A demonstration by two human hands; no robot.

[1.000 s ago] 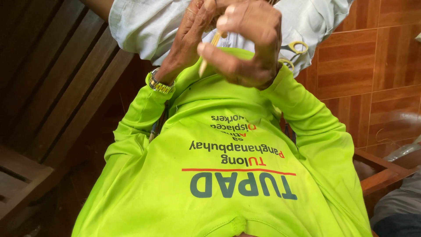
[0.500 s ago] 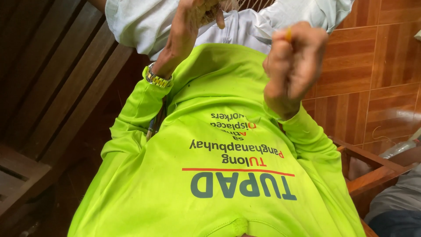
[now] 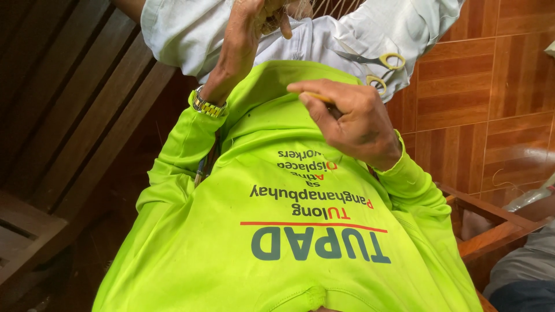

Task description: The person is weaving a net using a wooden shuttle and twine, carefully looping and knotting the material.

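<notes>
our right hand (image 3: 358, 124) pinches a thin yellow stick (image 3: 318, 97), perhaps a needle or shuttle, between thumb and forefinger, fingers curled closed around it. the stick's long axis runs roughly level, its free end pointing left of the grip, toward our other arm, just above the bright green shirt (image 3: 289, 231) on our chest. our left hand (image 3: 254, 23) is raised beyond the grip, fingers closed on pale netting or thread (image 3: 306, 8) at the top edge, likely to keep it taut for the stick. a gold wristwatch (image 3: 208, 107) sits on that wrist. yellow-handled scissors (image 3: 376, 66) lie on the white cloth (image 3: 347, 34) just beyond the right-hand grip, within reach.
</notes>
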